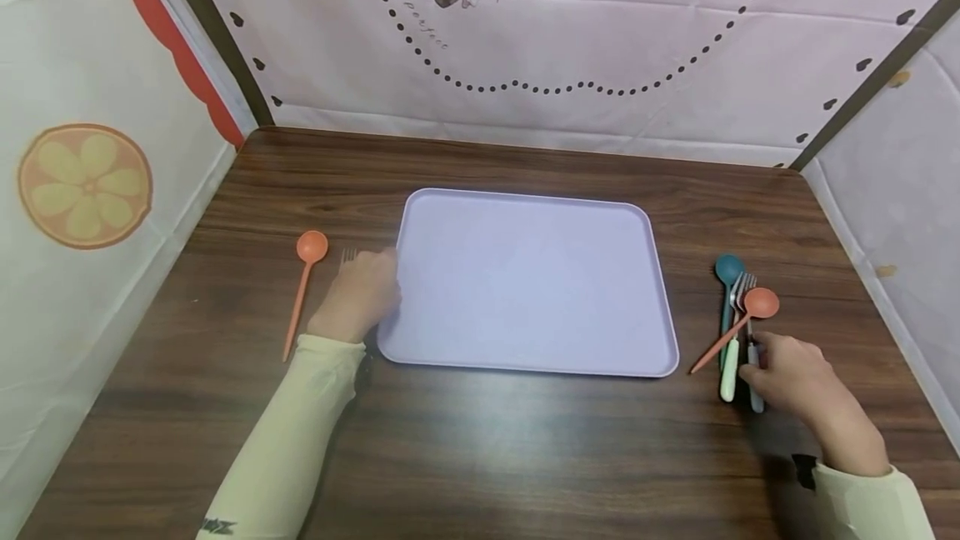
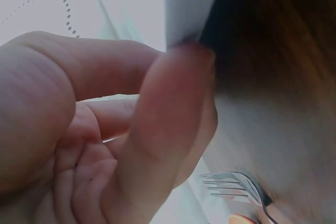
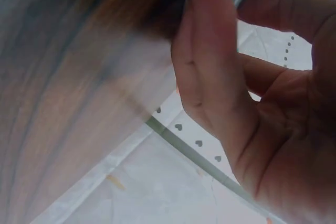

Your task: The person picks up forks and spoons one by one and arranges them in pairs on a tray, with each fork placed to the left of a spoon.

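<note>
A pale lilac tray lies on the table, and my left hand pinches its left edge between thumb and fingers. In the left wrist view the tray's rim shows at the fingertips. Beside that hand lies a fork, its handle hidden in the head view. To the right, my right hand pinches the grey-blue handle of a fork. Against it lie a green-handled fork and a teal spoon, with an orange spoon crossing on top.
Another orange spoon lies at the left, past the fork. The dark wooden table meets printed cloth walls at the back and both sides.
</note>
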`<action>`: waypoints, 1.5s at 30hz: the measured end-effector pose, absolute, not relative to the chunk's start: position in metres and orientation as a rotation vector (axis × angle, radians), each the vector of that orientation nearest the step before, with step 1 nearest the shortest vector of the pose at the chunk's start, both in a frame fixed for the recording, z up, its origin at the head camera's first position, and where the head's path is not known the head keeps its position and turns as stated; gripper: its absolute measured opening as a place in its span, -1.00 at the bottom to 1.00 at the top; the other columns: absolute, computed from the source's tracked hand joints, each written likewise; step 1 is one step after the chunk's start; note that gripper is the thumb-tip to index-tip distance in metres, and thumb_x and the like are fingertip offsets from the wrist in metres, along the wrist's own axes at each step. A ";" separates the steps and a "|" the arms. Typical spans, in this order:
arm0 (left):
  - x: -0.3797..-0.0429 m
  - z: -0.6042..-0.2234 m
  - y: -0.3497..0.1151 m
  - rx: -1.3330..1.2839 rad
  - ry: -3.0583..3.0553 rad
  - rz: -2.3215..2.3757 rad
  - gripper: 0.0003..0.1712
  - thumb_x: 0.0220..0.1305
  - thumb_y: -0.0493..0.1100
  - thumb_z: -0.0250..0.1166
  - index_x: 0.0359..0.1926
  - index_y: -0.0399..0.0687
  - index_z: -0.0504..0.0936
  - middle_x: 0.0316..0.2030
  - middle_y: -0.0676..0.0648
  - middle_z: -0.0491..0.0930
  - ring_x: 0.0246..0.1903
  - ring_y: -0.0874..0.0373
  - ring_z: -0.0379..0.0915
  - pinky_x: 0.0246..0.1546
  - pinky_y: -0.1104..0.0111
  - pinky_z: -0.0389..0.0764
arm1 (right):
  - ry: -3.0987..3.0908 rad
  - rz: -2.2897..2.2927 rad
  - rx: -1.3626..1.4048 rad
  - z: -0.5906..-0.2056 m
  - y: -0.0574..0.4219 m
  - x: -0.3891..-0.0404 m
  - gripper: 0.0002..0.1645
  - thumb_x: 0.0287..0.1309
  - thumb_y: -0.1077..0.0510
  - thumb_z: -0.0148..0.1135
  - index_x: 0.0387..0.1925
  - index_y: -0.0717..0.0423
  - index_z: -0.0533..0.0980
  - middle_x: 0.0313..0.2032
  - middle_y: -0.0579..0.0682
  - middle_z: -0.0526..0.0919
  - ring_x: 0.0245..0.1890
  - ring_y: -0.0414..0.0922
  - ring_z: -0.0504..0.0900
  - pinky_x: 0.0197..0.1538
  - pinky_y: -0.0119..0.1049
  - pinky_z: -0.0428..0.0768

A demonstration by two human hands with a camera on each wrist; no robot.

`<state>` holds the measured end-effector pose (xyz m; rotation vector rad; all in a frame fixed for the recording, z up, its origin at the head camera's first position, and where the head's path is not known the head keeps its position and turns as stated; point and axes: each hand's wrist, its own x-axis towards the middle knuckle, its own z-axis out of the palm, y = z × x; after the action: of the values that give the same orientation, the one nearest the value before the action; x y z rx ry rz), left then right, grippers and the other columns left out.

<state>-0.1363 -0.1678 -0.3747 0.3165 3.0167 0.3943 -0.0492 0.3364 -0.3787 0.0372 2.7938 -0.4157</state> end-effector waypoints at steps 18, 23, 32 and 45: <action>-0.141 -0.373 -0.168 0.210 2.900 0.523 -0.83 0.11 -0.37 -0.06 -0.28 -0.31 0.43 -0.56 -0.18 0.42 -0.58 -0.03 0.34 -0.61 0.20 0.39 | 2.914 -0.215 0.331 -0.364 0.353 -0.041 -0.85 -0.14 0.19 0.08 -0.49 0.21 0.37 -0.50 0.24 0.37 -0.56 0.22 0.38 -0.66 0.08 0.31; -0.140 -0.373 -0.168 0.197 2.904 0.524 -0.81 0.11 -0.37 -0.06 -0.26 -0.32 0.43 -0.55 -0.19 0.42 -0.58 -0.03 0.35 -0.60 0.19 0.41 | 2.997 -0.181 0.483 -0.360 0.347 -0.041 -0.63 -0.19 0.23 0.05 -0.26 0.38 0.39 -0.39 0.40 0.34 -0.49 0.45 0.37 -0.64 0.26 0.32; -0.139 -0.371 -0.170 0.228 2.946 0.501 -0.78 0.07 -0.38 -0.05 -0.26 -0.36 0.45 -0.50 -0.23 0.46 -0.49 -0.09 0.36 -0.44 0.05 0.46 | 3.206 -0.306 0.494 -0.358 0.340 -0.040 -0.49 -0.09 0.24 -0.08 -0.03 0.40 0.39 -0.25 0.46 0.36 -0.41 0.52 0.35 -0.61 0.31 0.31; -0.138 -0.370 -0.173 0.187 2.925 0.521 -0.75 0.08 -0.37 -0.05 -0.21 -0.35 0.44 -0.46 -0.25 0.47 -0.47 -0.10 0.36 -0.46 0.08 0.46 | 3.210 -0.405 0.414 -0.357 0.328 -0.049 -0.57 0.02 0.17 -0.02 -0.08 0.31 0.50 -0.17 0.39 0.51 -0.32 0.42 0.42 -0.57 0.23 0.35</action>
<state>-0.1383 -0.1730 -0.3701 0.1865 2.9251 0.5208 -0.0488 0.3278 -0.3575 0.4138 3.2100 -0.4045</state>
